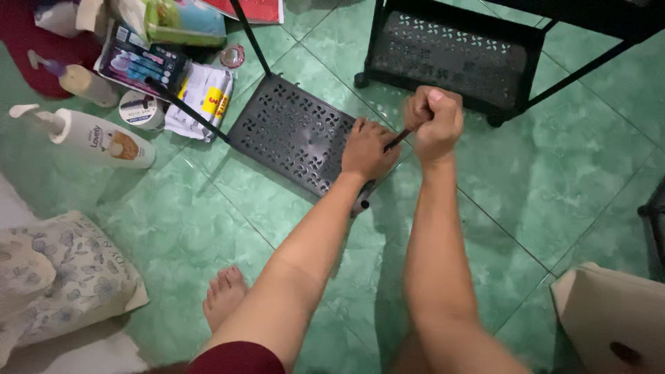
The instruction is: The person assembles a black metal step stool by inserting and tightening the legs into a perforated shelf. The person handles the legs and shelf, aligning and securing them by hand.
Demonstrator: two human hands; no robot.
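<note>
The floor [554, 152] is green glazed tile, crossed by pale grout lines, and the work goes on low down in the middle of it. A black perforated metal shelf panel [291, 131] lies tilted there, its far corner caught against a thin black rod [253, 41] and its near edge toward the person's bare foot [225, 294].

The left hand [367, 149] presses flat on the panel's near right corner, fingers spread over the rim and closed on nothing. The right hand [435, 121] is a tight fist clamped around a slim dark tool [396, 140], perhaps a small hex key or screwdriver; the view is too cramped to say which. Its tip points down at the corner, just beside the left hand's knuckles.

To do this well, I'd judge, the left hand should keep the corner pinned so the panel cannot skate on the slick tile, and the tool should stand square in the fastener, turned with steady wrist pressure so it does not slip toward the fingers.

The panel is matt black, pierced with a repeating flower-like cutout pattern, with a raised lip all round. A matching shelf [450, 55] already sits in a black frame beyond, on castors. Off to the left lie a white pump bottle [97, 135] and assorted packets [201, 93].
</note>
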